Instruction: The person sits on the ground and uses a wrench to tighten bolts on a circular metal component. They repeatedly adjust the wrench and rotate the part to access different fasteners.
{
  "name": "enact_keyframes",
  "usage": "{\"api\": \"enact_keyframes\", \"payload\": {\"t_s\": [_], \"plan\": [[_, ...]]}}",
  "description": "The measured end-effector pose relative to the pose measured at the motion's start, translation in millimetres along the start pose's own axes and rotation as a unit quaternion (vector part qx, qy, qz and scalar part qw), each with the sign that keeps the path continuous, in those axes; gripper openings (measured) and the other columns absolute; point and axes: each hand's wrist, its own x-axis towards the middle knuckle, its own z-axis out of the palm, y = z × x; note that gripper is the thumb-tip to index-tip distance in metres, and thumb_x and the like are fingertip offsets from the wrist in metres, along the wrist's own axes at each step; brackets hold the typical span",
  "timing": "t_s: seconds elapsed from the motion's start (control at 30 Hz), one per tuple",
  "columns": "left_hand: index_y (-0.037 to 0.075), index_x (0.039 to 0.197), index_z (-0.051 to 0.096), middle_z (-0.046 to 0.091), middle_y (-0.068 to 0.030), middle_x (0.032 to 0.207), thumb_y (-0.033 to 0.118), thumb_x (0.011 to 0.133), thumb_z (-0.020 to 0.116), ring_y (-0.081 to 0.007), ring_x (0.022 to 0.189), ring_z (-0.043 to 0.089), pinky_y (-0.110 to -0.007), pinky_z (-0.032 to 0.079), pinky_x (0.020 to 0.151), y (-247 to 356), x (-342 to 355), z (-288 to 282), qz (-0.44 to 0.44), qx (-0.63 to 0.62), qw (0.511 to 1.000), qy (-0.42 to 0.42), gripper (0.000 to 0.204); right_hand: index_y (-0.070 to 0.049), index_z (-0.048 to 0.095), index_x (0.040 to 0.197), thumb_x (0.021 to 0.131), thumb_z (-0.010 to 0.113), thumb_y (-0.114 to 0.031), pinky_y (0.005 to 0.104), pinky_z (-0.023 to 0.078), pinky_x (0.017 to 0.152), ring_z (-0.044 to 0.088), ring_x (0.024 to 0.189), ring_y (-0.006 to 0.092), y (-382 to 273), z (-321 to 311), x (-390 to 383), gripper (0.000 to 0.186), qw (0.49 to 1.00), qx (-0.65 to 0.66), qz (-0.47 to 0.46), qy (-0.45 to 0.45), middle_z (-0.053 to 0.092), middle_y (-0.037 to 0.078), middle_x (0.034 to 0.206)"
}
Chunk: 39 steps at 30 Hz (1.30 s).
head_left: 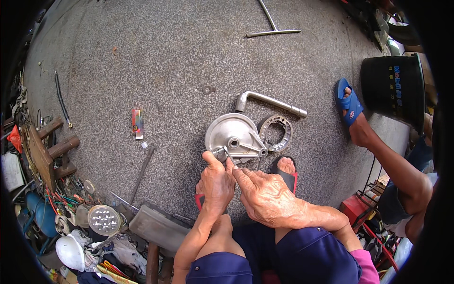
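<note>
A round silver brake plate (223,131) with a central hole and a tapered arm is in front of me, its face turned up. My left hand (218,185) is closed at its near edge, thumb beside a small shiny metal part (219,154); the curled fingers are partly hidden. My right hand (272,199) pinches a slim metal tool (230,157) whose end meets that part. What kind of tool it is does not show clearly. Just right of the plate lies a pair of brake shoes (283,142) forming a ring. Beyond them rests an L-shaped socket wrench (274,103).
A T-handle wrench (274,33) lies far off on the speckled floor. To the left are a small printed box (137,124), a dark rod (142,174), a wooden stool (45,149) and heaped clutter. On the right, another person's sandalled foot (349,102) is by a black bucket (392,92).
</note>
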Motion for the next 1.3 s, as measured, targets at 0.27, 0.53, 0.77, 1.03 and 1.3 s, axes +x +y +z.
{"api": "enact_keyframes", "payload": {"t_s": [0.27, 0.53, 0.77, 1.03, 1.3], "plan": [[-0.002, 0.106, 0.032, 0.064, -0.0284, 0.068, 0.026, 0.097, 0.058, -0.0483, 0.065, 0.065, -0.055, 0.048, 0.055, 10, 0, -4, -0.053, 0.032, 0.998, -0.018, 0.039, 0.015, 0.045, 0.13, 0.082, 0.06, -0.006, 0.0438, 0.055, 0.06, 0.069, 0.068, 0.036, 5, -10, -13, 0.054, 0.997, 0.006, 0.07, -0.04, 0.067, 0.026, 0.092], [0.0, 0.111, 0.033, 0.066, -0.0301, 0.075, 0.034, 0.099, 0.054, -0.052, 0.074, 0.064, -0.06, 0.046, 0.064, 29, -3, -10, -0.099, 0.022, 0.993, -0.064, 0.042, 0.009, 0.05, 0.102, 0.09, 0.048, -0.012, 0.0532, 0.05, 0.065, 0.065, 0.073, 0.048, 17, -18, 3, 0.024, 0.87, 0.302, 0.342, -0.188, 0.063, 0.031, 0.073], [0.004, 0.109, 0.034, 0.065, -0.0284, 0.069, 0.035, 0.104, 0.045, -0.052, 0.068, 0.062, -0.061, 0.043, 0.061, 13, -5, -3, -0.079, 0.027, 0.995, -0.057, 0.033, 0.009, 0.047, 0.099, 0.091, 0.047, -0.013, 0.0564, 0.05, 0.079, 0.065, 0.086, 0.0489, 3, 13, -6, 0.023, 0.931, 0.17, 0.295, -0.135, 0.064, 0.034, 0.087], [0.0, 0.102, 0.034, 0.06, -0.0238, 0.058, 0.025, 0.104, 0.048, -0.043, 0.051, 0.06, -0.053, 0.04, 0.048, 16, -8, -2, -0.037, -0.003, 0.999, -0.016, 0.029, 0.012, 0.046, 0.102, 0.09, 0.052, -0.016, 0.0533, 0.052, 0.08, 0.067, 0.088, 0.0479, -13, 3, 12, 0.031, 0.913, 0.146, 0.33, -0.191, 0.065, 0.035, 0.088], [0.001, 0.105, 0.039, 0.061, -0.0219, 0.06, 0.038, 0.105, 0.042, -0.0428, 0.059, 0.062, -0.053, 0.042, 0.058, 3, -11, 6, -0.067, 0.042, 0.996, -0.028, 0.037, 0.009, 0.048, 0.101, 0.082, 0.066, -0.019, 0.0514, 0.053, 0.079, 0.066, 0.086, 0.0477, -9, 28, 0, 0.038, 0.9, 0.187, 0.365, -0.15, 0.065, 0.031, 0.085]]}}
